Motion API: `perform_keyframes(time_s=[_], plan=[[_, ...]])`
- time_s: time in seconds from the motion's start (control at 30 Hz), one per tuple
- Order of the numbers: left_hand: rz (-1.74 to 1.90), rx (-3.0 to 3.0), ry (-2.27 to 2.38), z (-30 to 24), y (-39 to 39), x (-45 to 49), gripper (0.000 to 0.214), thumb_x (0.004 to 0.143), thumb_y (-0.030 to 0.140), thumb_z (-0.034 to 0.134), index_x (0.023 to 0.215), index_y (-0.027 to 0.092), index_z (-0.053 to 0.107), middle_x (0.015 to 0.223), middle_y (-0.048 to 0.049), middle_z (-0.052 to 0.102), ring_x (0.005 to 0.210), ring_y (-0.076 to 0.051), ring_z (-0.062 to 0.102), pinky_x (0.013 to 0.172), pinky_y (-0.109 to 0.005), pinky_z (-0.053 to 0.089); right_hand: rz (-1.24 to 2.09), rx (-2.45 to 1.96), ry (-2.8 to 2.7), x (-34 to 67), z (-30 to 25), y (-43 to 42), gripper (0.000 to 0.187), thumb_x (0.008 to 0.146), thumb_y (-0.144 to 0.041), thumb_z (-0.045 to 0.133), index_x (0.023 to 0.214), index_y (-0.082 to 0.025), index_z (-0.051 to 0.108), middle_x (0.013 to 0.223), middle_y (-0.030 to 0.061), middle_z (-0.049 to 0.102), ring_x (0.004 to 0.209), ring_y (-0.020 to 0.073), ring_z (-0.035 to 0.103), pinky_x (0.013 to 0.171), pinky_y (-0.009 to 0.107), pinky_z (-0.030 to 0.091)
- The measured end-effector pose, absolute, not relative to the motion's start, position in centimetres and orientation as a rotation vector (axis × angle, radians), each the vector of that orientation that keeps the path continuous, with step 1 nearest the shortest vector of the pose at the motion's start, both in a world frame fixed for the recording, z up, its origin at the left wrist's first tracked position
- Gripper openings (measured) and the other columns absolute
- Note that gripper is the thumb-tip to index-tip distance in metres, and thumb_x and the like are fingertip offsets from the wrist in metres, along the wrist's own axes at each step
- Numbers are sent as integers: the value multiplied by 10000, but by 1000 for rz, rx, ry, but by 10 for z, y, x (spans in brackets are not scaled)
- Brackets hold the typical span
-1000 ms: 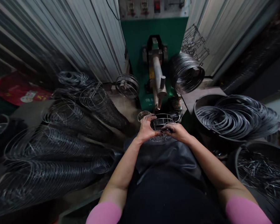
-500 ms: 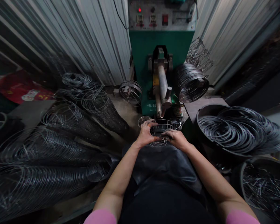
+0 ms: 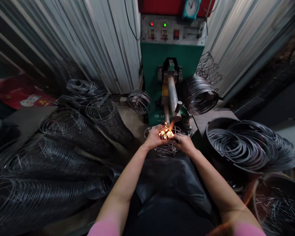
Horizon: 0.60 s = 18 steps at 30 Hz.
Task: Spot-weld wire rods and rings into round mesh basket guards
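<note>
Closest on my head feed is the dark apron (image 3: 172, 183), with a small round wire basket (image 3: 166, 151) just past its far edge. My left hand (image 3: 154, 137) has its grip around the basket's left rim; my right hand (image 3: 185, 143) grasps the rim opposite. Sparks (image 3: 167, 132) burst at the basket, right under the tip of the metal arm (image 3: 173, 93).

To my right, two tubs leave little room: the near tub (image 3: 255, 191) holds short wire pieces (image 3: 276, 203), and wire rings (image 3: 250, 144) reach past the right side of the far tub (image 3: 207, 129). To my left, long ring stacks (image 3: 46, 193) crowd in; bare floor (image 3: 126, 118) shows between them and the green machine (image 3: 152, 68). A small coil (image 3: 139, 101) stands by its left edge, a big coil (image 3: 199, 95) by its right.

Low on the machine I read 佛 and "DN-"; the rest is unclear to me. Higher, a red lamp (image 3: 151, 24) and a green lamp (image 3: 165, 24) glow above labels too small to read. A blue clock (image 3: 191, 8) tops the panel (image 3: 159, 38).
</note>
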<state>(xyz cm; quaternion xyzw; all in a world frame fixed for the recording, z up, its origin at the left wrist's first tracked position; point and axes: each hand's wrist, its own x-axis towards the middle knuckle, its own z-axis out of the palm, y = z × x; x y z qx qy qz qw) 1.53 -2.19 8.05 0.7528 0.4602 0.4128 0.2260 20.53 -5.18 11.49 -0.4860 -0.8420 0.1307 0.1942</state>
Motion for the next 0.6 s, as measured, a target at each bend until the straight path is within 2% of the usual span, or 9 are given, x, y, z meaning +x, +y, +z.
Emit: perform_keyframes(time_s=[0.2,0.33,0.43,0.5,0.6], plan=[[1138,2070,1405,84,-24,21,650,423,356,844,1012,210,611,1196,-97,534,1125,-275,510,965,-443,405,278,-1452,-2256,204,106,-55,245,808,-160,543,998,-257,663,1021,30,672,886,184,635,728,266,482],[1152,2020,1466,84,-12,22,649,407,327,849,1001,210,617,1160,-88,559,1104,-278,525,953,-430,416,253,-1497,-2227,199,108,-43,236,810,-182,530,983,-268,665,1045,35,657,879,203,630,697,285,484],[1151,2000,1447,84,-6,22,633,423,355,845,992,199,616,1129,-92,578,1090,-270,532,921,-411,440,284,-1464,-2078,199,108,-45,271,792,-234,555,1055,-255,620,1077,59,625,875,208,614,699,297,480],[1159,2004,1469,83,-7,23,652,414,355,850,999,199,610,1152,-97,567,1108,-272,518,927,-417,434,377,-1444,-1838,202,106,-55,340,749,-307,610,1077,-225,576,1018,71,622,852,207,596,704,304,475],[1183,2032,1543,82,-11,24,685,398,348,857,1018,213,599,1212,-99,534,1137,-288,492,956,-457,398,737,-1475,-1392,211,98,-80,318,703,-411,628,922,-191,557,720,16,582,637,158,540,567,270,443]])
